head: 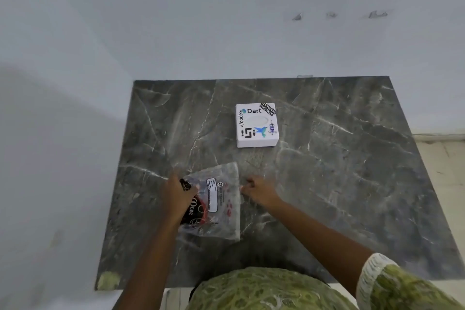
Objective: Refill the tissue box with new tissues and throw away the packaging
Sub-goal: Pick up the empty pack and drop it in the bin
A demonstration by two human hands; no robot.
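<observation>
A left hand is pinning a thin, crinkly plastic tissue pack (likely light, slippery) on the marble table; the right hand is pinching its edge, near the tissue box.

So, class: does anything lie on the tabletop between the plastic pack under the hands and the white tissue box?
Nothing visible does. Bare marble tabletop separates the plastic pack from the tissue box. The left hand and right hand are at the pack.
</observation>
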